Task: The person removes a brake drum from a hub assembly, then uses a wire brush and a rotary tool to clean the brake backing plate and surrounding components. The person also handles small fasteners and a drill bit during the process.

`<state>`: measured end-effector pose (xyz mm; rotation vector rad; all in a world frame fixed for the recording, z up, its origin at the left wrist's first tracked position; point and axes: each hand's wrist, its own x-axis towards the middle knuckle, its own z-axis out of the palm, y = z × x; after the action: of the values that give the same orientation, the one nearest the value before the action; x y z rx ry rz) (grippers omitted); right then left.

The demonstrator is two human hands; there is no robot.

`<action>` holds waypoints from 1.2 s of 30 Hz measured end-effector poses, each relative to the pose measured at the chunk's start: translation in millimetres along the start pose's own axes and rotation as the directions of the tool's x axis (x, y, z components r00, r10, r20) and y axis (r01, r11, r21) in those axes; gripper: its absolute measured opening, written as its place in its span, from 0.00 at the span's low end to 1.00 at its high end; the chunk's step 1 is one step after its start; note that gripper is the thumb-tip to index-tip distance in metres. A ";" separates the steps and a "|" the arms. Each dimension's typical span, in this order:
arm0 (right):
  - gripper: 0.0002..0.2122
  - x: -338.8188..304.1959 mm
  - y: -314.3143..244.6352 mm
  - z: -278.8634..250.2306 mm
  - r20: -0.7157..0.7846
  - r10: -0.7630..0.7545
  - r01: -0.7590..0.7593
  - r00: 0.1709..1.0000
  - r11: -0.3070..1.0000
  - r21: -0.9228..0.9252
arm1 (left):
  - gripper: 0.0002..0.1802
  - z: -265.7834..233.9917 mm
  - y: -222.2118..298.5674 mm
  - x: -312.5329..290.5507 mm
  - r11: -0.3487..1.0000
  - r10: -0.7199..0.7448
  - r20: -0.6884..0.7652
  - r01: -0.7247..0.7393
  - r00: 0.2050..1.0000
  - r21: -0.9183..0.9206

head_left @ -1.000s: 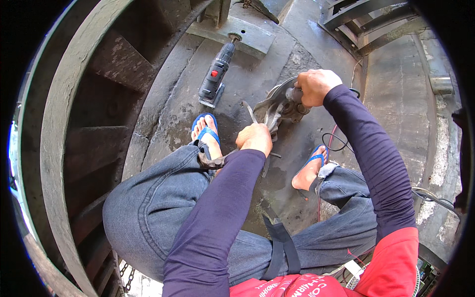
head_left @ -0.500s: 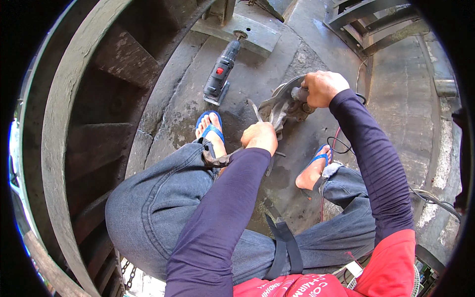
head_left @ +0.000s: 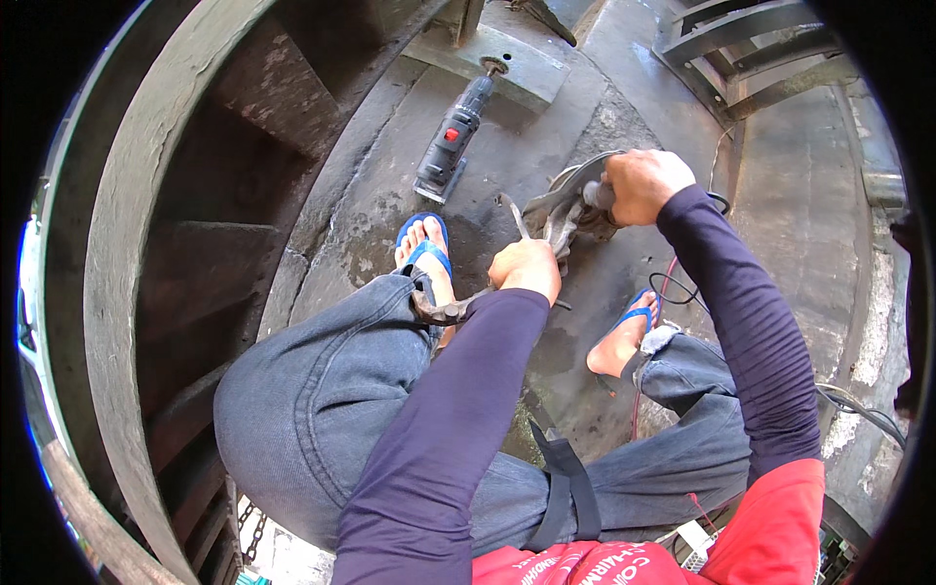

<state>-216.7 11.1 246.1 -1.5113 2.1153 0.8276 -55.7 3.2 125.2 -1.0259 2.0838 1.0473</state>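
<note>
In front of me, between my feet, is a dirty grey metal casting (head_left: 558, 232) with curved arms, which looks like a vehicle's steering knuckle. My left hand (head_left: 525, 266) is closed around its near side. One curved arm (head_left: 444, 310) of the casting sticks out to the left of that hand, beside my knee. My right hand (head_left: 645, 185) is closed at the far right end, on a short grey cylindrical piece (head_left: 598, 195). A thin curved plate edge rises behind that piece. My fingers hide whether the cylinder belongs to the casting or is a separate tool.
A black cordless drill (head_left: 454, 139) with a red button lies at the far side, its chuck against a metal block (head_left: 531, 73). A large curved ribbed frame (head_left: 122, 273) stands at left. Black cable (head_left: 675, 288) runs near my right foot. Metal bars (head_left: 746, 54) stand far right.
The whole scene has shifted slightly right and down in the picture. My right hand sits a little differently against the casting, and both hands keep their holds.
</note>
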 end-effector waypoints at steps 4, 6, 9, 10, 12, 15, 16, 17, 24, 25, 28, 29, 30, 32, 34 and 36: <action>0.13 -5.0 4.9 8.2 0.010 -0.035 0.035 0.999 0.999 0.003 | 0.17 0.1 1.0 0.0 1.000 -0.017 0.009 0.017 1.000 -0.014; 0.13 -3.9 5.5 11.7 -0.055 -0.014 0.014 0.998 1.000 -0.002 | 0.16 -0.7 1.5 -1.3 1.000 -0.024 0.006 0.024 1.000 -0.015; 0.13 -2.4 5.9 12.6 -0.028 -0.069 0.069 0.997 0.998 0.009 | 0.17 -2.1 2.0 -3.2 1.000 -0.027 0.012 0.027 1.000 -0.009; 0.13 -1.6 5.5 12.2 -0.043 -0.069 0.069 0.997 0.998 -0.003 | 0.17 -2.5 2.3 -3.1 1.000 -0.028 0.023 0.028 0.999 -0.008; 0.12 -0.5 4.0 10.4 -0.058 -0.049 0.047 0.997 0.998 -0.032 | 0.17 -3.1 3.0 -3.0 1.000 -0.027 0.021 0.027 0.999 -0.009; 0.13 -1.9 3.3 8.5 -0.011 -0.090 0.090 0.996 0.996 0.021 | 0.17 -3.2 2.2 -3.8 0.999 -0.038 0.004 0.038 0.999 -0.015; 0.13 -2.1 3.1 9.0 0.013 -0.109 0.108 0.994 0.993 0.038 | 0.17 -3.0 1.8 -3.7 0.999 -0.040 0.011 0.040 0.999 -0.018; 0.15 -2.2 3.2 10.1 0.001 -0.092 0.092 0.996 0.995 0.041 | 0.17 -3.2 2.6 -3.0 0.998 -0.050 0.016 0.050 0.999 -0.039; 0.26 -3.9 9.3 17.5 0.046 -0.093 0.090 0.995 0.993 0.078 | 0.16 -2.8 1.6 -3.9 1.000 -0.011 0.010 0.011 1.000 0.003; 0.26 -4.5 11.0 17.5 0.028 -0.088 0.085 0.996 0.993 0.082 | 0.16 -3.1 1.1 -3.4 1.000 -0.009 0.012 0.009 1.000 0.007; 0.27 -5.9 12.8 18.1 0.058 -0.139 0.133 0.989 0.985 0.106 | 0.16 -3.3 0.5 -2.4 1.000 -0.014 0.003 0.014 1.000 -0.001; 0.29 -7.5 14.3 18.4 0.038 -0.149 0.145 0.988 0.984 0.102 | 0.16 -2.7 -0.1 -2.7 1.000 -0.018 0.000 0.018 1.000 -0.004; 0.29 -7.6 14.5 19.0 0.051 -0.133 0.126 0.990 0.984 0.123 | 0.16 -2.1 -0.5 -3.0 0.999 -0.034 0.006 0.035 0.999 -0.026; 0.30 -8.5 17.6 20.0 0.080 -0.104 0.091 0.991 0.983 0.157 | 0.16 -1.2 -1.5 -3.4 1.000 -0.005 -0.009 0.005 1.000 -0.003; 0.31 -9.6 17.4 24.3 0.059 -0.083 0.071 0.995 0.982 0.176 | 0.16 0.0 -1.3 -3.6 1.000 0.018 -0.018 -0.018 1.000 0.013; 0.30 -13.3 20.1 27.8 0.042 -0.069 0.060 0.997 0.979 0.194 | 0.16 0.5 -1.6 -3.8 0.999 0.023 -0.023 -0.023 0.999 0.025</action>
<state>-231.6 43.9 238.6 -1.4357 2.0353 0.6111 -52.3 4.5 127.2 -1.0093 2.1268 1.0232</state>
